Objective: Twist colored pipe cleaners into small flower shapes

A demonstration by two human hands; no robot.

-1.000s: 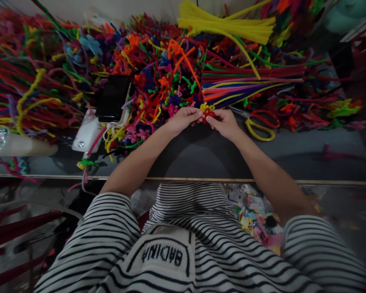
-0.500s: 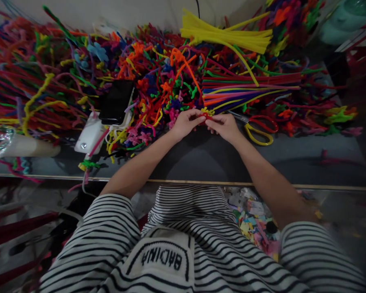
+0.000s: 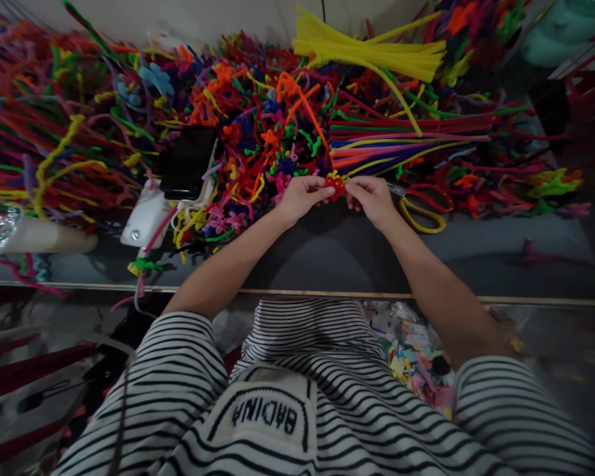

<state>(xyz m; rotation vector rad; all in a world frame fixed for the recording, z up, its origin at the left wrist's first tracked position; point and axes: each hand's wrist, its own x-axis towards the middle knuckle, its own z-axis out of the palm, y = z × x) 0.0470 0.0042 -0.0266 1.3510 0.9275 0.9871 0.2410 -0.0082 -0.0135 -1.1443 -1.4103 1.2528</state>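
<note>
A small red pipe-cleaner flower [image 3: 334, 186] is pinched between my two hands, above the dark table near the pile's front edge. My left hand [image 3: 301, 198] grips its left side between thumb and forefinger. On its right side my right hand [image 3: 371, 197] has thumb and forefinger closed at the flower's edge. A bit of yellow pipe cleaner shows just behind the flower. Scissors [image 3: 422, 206] with one red and one yellow handle loop lie right beside my right hand, their blades partly hidden by it.
Loose pipe cleaners [image 3: 248, 119] heap along the table's back. A yellow bundle [image 3: 371, 53] lies on top, with mixed straight stems [image 3: 406, 139] before it. A black phone [image 3: 191, 162] rests by a white power bank [image 3: 143, 215]. A pale cup-like object [image 3: 54, 236] lies left.
My right hand has shifted slightly right, away from the left, and its fingers have slid toward the flower's edge. More of the red flower now shows between the hands.
</note>
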